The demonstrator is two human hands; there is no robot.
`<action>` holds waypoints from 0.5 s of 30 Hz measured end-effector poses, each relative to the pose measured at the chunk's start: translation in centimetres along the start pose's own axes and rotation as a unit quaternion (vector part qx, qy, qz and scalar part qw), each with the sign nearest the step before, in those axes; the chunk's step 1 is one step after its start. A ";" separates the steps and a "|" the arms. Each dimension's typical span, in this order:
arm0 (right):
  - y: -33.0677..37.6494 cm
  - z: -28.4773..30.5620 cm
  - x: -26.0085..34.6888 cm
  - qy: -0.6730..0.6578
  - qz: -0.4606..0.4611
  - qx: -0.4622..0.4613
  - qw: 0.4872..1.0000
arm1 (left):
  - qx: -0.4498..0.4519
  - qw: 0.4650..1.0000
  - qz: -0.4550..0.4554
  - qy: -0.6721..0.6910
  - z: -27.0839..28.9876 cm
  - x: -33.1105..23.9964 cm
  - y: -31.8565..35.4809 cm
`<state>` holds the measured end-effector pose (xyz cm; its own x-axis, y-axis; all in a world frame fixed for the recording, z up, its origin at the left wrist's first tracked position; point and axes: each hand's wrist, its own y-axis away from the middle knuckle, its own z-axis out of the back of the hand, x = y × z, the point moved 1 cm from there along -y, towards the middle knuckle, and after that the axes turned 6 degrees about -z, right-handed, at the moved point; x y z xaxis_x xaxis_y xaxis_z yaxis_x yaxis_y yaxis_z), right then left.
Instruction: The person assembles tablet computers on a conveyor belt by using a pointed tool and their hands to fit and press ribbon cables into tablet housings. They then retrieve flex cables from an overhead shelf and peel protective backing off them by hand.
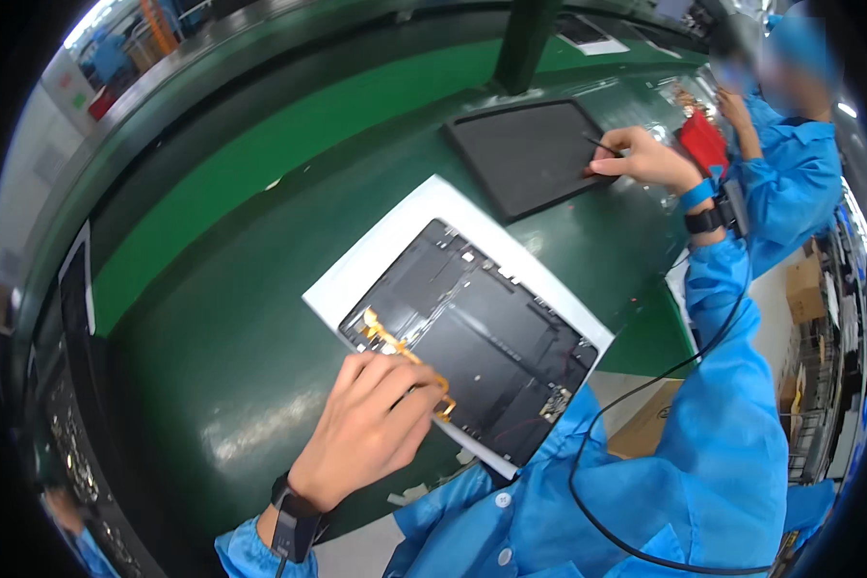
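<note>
An opened tablet-like device (pixel 482 337) lies tilted on a white sheet (pixel 356 279), its dark battery cells and small circuit parts exposed. Along its near left edge runs an orange flex cable (pixel 395 342). My left hand (pixel 366 424) is closed on this cable at the device's edge; its fingertips are partly hidden. Farther right, my right hand (pixel 650 159) pinches a thin dark tool (pixel 602 145) whose exact kind is unclear. That hand hovers at the right side of a shallow black tray (pixel 520 207).
The green table (pixel 241 356) stretches to the left and back, with a dark post (pixel 528 48) at its far side. A red item (pixel 703 143) lies past my right hand, near a co-worker in blue (pixel 790 183). A black cord (pixel 588 462) hangs from my right wrist.
</note>
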<state>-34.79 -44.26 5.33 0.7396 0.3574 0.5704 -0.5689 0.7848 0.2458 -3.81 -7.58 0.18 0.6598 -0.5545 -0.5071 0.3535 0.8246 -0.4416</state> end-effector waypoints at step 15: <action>-0.7 -1.7 5.8 0.108 0.118 -0.195 0.968 | 0.021 0.998 0.035 0.040 1.5 -0.5 0.1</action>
<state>-29.51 -41.88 7.12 0.6871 0.6150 0.3869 -0.5836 0.7843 -0.2103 -3.14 -7.04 1.47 0.6294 -0.5013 -0.5937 0.3367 0.8646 -0.3730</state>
